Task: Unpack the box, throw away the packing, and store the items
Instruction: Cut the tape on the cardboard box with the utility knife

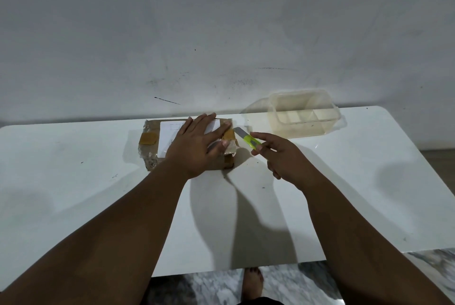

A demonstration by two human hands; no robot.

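A taped cardboard box (157, 143) lies flat on the white surface (73, 181), toward twelve o'clock from the person. The left hand (197, 144) presses down on the box's white label (170, 132), fingers (209, 120) spread flat and released, gripping nothing. At three o'clock from the box, just beside its corner, the right hand (283, 157) pinches a yellow-green utility knife (247, 139), blade pointing toward the box. A clear plastic container (305, 114) stands open at about one o'clock, against the wall (221, 34).
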